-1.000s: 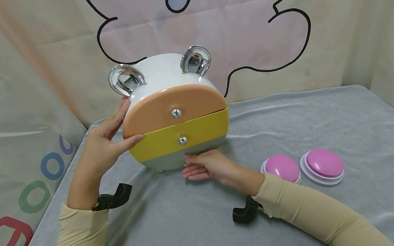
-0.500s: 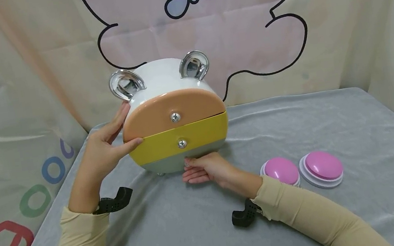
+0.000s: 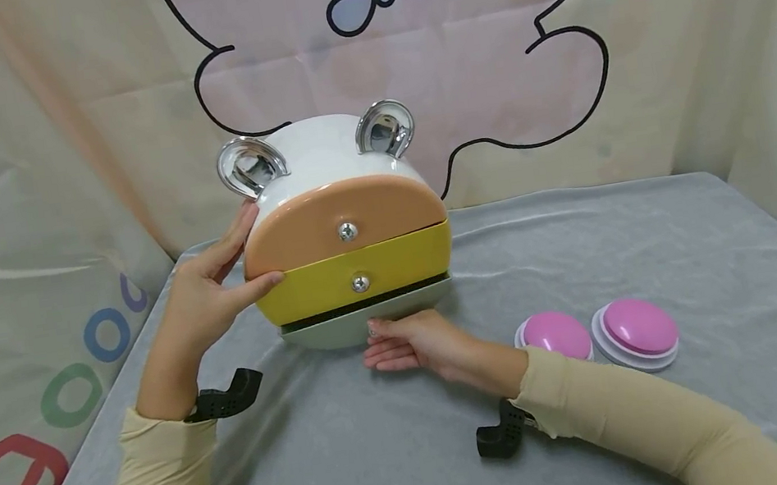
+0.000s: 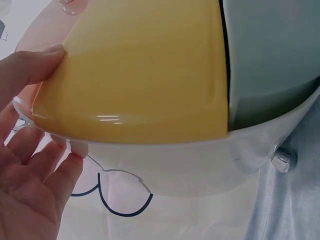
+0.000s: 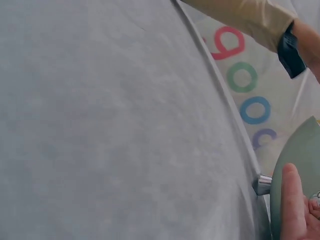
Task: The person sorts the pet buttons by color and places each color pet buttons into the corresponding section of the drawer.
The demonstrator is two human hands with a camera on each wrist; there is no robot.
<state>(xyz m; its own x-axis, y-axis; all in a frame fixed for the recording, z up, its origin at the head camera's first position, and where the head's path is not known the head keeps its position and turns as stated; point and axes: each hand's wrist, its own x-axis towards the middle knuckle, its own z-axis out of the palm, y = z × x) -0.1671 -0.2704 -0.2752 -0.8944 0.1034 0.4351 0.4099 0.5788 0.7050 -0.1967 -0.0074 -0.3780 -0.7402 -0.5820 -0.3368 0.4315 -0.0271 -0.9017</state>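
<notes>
A small rounded drawer cabinet [image 3: 322, 144] with a white shell and silver ears stands on the table. Its front has an orange drawer [image 3: 297, 230], a yellow drawer [image 3: 320, 287] and a grey-green bottom drawer [image 3: 327, 335], pulled out slightly with a dark gap above it. My left hand [image 3: 209, 288] grips the cabinet's left side, thumb [image 4: 47, 62] on the front and fingers along the shell. Thumb and index finger of my right hand [image 3: 421, 343] pinch the bottom drawer's small knob, mostly hidden by the fingertips; the other fingers extend below it.
Two pink push buttons on white bases, a nearer-to-hand button [image 3: 556, 335] and a farther-right button [image 3: 640, 325], lie right of the cabinet beside my right forearm. Grey cloth [image 3: 360, 462] covers the table. A printed curtain [image 3: 500, 78] hangs behind and at both sides.
The bottom drawer has come out a little toward me, opening a dark gap under the yellow drawer. My right hand has moved slightly back with it; my left hand keeps its grip.
</notes>
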